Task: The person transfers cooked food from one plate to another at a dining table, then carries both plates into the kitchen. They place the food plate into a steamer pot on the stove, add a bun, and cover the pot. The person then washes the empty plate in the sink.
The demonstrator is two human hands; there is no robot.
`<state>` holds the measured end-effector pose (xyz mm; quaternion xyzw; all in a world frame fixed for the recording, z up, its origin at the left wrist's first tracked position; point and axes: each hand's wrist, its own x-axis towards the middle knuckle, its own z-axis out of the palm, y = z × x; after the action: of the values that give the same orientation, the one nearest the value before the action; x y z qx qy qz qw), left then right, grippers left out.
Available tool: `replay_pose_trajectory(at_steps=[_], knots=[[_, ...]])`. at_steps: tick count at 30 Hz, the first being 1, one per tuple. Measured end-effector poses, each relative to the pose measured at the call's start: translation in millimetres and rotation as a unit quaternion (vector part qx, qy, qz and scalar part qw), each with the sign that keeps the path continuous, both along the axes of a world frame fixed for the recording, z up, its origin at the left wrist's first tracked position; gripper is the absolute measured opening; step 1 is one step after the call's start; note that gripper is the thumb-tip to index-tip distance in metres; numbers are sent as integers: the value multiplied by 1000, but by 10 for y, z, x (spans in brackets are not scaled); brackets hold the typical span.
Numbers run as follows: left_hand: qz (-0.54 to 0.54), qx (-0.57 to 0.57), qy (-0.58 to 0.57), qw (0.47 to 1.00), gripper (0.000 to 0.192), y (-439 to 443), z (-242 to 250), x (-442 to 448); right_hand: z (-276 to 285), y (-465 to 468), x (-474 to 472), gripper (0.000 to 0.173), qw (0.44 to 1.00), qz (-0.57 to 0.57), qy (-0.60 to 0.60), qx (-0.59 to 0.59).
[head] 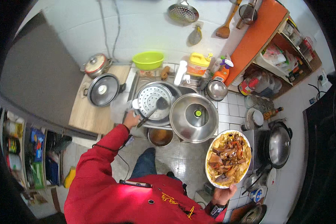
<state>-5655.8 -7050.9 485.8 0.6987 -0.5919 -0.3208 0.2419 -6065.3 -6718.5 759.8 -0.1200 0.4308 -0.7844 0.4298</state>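
Note:
My right hand (224, 193) holds the lower rim of an oval white dish (206, 165) heaped with cooked sliced food in brown sauce. At the sink's left edge, my left hand (131, 119) is at a black-handled spatula (145, 119); whether its fingers close on the handle cannot be told. The spatula's dark head rests over a perforated metal steamer tray (154, 96), which sits in a large metal pan. To the right of that tray is a wide steel lid (182, 123) with a glass centre and a green-tipped knob.
A lidded pot (102, 93) stands on the wooden counter (82, 117) at left. Behind the sink are a green basin (147, 61) and a yellow bottle (197, 65). A lidded wok (279, 145) sits on the stove at right. Below the counter edge is a round container (160, 137).

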Motion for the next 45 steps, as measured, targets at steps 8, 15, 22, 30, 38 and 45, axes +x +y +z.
replay_pose_trajectory(at_steps=[8,15,22,30,38,45], knots=[[-101,62,-302,946,77,-1517,-706,96,103,-801,765,82,989,-138,-37,32],[-161,63,-254,952,56,-1747,-218,173,134,-1144,1073,84,987,-154,1,46],[-196,-16,-275,941,42,-1934,555,78,147,-1186,1231,80,984,-165,-18,61],[-296,-238,-248,891,58,-1862,1182,-255,167,-1074,1253,82,985,-161,-19,54],[-377,-332,-319,804,68,-1599,1247,-376,106,-913,1130,76,991,-128,-34,-4],[-347,-385,-288,805,65,-1607,1553,-153,105,-865,1071,76,991,-130,-30,-1]])
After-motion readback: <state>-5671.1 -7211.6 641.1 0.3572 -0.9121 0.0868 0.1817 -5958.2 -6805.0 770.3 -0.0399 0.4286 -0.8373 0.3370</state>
